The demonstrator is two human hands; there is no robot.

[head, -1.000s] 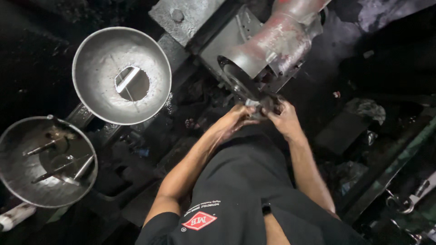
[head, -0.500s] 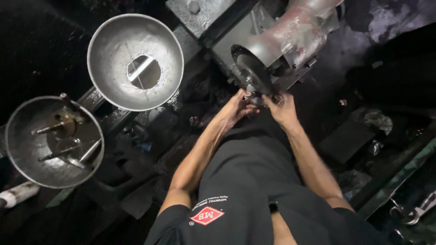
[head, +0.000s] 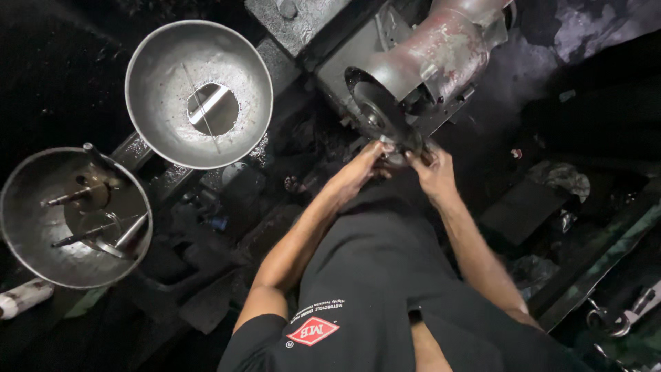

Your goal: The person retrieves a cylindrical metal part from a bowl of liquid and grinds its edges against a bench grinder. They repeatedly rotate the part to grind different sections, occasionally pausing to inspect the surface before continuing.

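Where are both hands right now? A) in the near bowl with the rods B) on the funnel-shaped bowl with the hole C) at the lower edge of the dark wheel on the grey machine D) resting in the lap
C: the left hand and right hand meet at the lower edge of the dark wheel, well away from both metal bowls.
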